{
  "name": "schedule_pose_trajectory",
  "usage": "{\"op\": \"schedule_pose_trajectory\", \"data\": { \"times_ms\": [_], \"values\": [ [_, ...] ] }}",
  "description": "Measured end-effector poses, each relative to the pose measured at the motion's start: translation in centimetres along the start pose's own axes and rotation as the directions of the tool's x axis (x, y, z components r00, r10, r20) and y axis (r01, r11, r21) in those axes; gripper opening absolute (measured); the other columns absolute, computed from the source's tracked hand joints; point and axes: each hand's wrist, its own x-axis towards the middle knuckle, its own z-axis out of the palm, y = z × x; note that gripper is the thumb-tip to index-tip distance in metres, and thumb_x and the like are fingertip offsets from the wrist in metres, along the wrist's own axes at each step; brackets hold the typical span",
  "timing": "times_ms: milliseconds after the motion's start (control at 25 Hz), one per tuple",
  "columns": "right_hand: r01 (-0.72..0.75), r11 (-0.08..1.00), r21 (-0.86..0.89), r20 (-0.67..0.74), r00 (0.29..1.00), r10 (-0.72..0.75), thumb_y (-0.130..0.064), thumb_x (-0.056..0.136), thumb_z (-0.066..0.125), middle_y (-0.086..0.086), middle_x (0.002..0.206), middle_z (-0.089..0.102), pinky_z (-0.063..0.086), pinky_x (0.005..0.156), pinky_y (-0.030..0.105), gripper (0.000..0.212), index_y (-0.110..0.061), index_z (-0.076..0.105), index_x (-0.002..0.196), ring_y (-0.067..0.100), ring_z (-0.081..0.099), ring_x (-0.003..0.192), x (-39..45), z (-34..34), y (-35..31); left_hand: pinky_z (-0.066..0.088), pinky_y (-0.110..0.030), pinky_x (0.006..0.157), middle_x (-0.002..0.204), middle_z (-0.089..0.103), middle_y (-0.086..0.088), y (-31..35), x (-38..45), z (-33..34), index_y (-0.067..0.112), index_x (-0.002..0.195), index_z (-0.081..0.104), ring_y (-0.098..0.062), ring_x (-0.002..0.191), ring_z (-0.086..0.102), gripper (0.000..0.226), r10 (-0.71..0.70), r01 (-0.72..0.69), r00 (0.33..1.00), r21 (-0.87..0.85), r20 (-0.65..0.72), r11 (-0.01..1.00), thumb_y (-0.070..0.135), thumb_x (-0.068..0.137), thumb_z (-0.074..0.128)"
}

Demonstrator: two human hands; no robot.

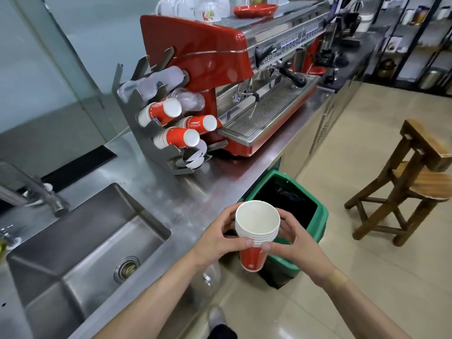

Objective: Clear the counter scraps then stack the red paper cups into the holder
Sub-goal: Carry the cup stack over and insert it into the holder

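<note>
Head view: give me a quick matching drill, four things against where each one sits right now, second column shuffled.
Things:
1. stack of red paper cups
2. green bin
3. cup holder
4. white mugs

Places:
A. on the counter, left of the espresso machine
B. on top of the espresso machine
C. held between the left hand and right hand
D. on the floor against the counter edge, under the held stack

Pairs: 1-C, 2-D, 3-A, 4-B
</note>
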Motion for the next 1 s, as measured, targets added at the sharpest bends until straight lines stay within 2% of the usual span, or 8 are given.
{"op": "schedule_pose_trajectory", "data": {
  "times_ms": [120,200,320,400,560,720,880,1000],
  "values": [
    [-0.001,1.000,-0.012,0.024,1.000,0.001,-0.041,0.064,0.093,-0.020,0.132,0.063,0.047,0.096,0.028,0.077,-0.050,0.052,0.128,0.001,0.059,0.120,2.6,-0.2,0.0,0.046,-0.024,0.099,0.135,0.063,0.003,-0.7,1.6,-1.1,0.022,0.137,0.049,-0.015,0.125,0.057,0.080,-0.003,0.002,0.999,-0.024,-0.044,1.000,0.026,0.065,0.084],
    [0.003,1.000,-0.022,0.034,0.999,-0.003,-0.042,0.065,0.092,-0.018,0.132,0.063,0.048,0.097,0.032,0.077,-0.048,0.051,0.130,0.004,0.061,0.119,4.3,-0.3,-0.1,0.045,-0.023,0.101,0.134,0.063,0.008,-0.8,2.8,-1.9,0.029,0.134,0.052,-0.010,0.126,0.056,0.075,0.003,-0.005,0.998,-0.032,-0.057,0.999,0.026,0.066,0.084],
    [-0.011,1.000,-0.020,0.061,0.998,0.012,-0.043,0.068,0.090,-0.018,0.133,0.062,0.053,0.091,0.027,0.075,-0.049,0.050,0.131,0.004,0.061,0.119,7.4,-0.5,-0.4,0.045,-0.023,0.102,0.133,0.063,0.012,-1.1,4.9,-3.4,0.041,0.129,0.056,-0.008,0.127,0.055,0.070,0.008,-0.013,0.996,-0.047,-0.086,0.999,0.029,0.067,0.085],
    [-0.020,1.000,-0.022,0.081,0.996,0.022,-0.043,0.069,0.090,-0.018,0.133,0.062,0.055,0.088,0.025,0.074,-0.049,0.051,0.132,0.005,0.061,0.119,9.5,-0.6,-0.7,0.045,-0.019,0.099,0.134,0.063,0.010,-1.4,6.3,-4.5,0.039,0.130,0.056,-0.010,0.127,0.056,0.070,0.009,-0.015,0.993,-0.052,-0.115,0.999,0.031,0.067,0.086],
    [-0.044,0.998,-0.042,0.106,0.993,0.048,-0.046,0.069,0.089,-0.015,0.133,0.063,0.051,0.100,0.041,0.074,-0.047,0.051,0.133,0.010,0.061,0.120,14.3,-0.3,-1.2,0.046,-0.015,0.092,0.130,0.065,0.012,-1.8,9.2,-7.4,0.045,0.125,0.058,-0.007,0.123,0.058,0.067,-0.021,0.008,0.988,-0.081,-0.152,0.997,0.035,0.065,0.086],
    [-0.068,0.997,-0.024,0.159,0.985,0.071,-0.045,0.072,0.087,-0.015,0.132,0.064,0.051,0.100,0.040,0.070,-0.048,0.052,0.132,0.009,0.061,0.120,18.9,0.7,-2.1,0.047,-0.014,0.091,0.127,0.067,0.012,-2.5,11.6,-10.3,0.035,0.129,0.057,-0.006,0.121,0.060,0.071,-0.034,0.002,0.974,-0.142,-0.224,0.990,0.037,0.064,0.085],
    [-0.094,0.995,0.029,0.181,0.980,0.087,-0.040,0.075,0.084,-0.010,0.132,0.065,0.053,0.097,0.040,0.065,-0.046,0.053,0.132,0.017,0.063,0.120,22.3,2.0,-2.3,0.053,-0.024,0.087,0.126,0.069,0.005,-3.3,13.4,-12.2,0.027,0.131,0.055,-0.014,0.114,0.066,0.075,-0.058,-0.016,0.955,-0.244,-0.291,0.970,0.036,0.062,0.085],
    [-0.098,0.995,0.015,0.186,0.978,0.093,-0.043,0.076,0.081,-0.010,0.130,0.066,0.056,0.093,0.039,0.062,-0.045,0.054,0.132,0.019,0.066,0.115,23.8,2.9,-2.1,0.056,-0.026,0.081,0.125,0.070,0.001,-3.8,13.5,-12.8,0.021,0.132,0.055,-0.016,0.108,0.070,0.075,-0.085,-0.018,0.935,-0.285,-0.346,0.958,0.035,0.064,0.084]
  ]
}}
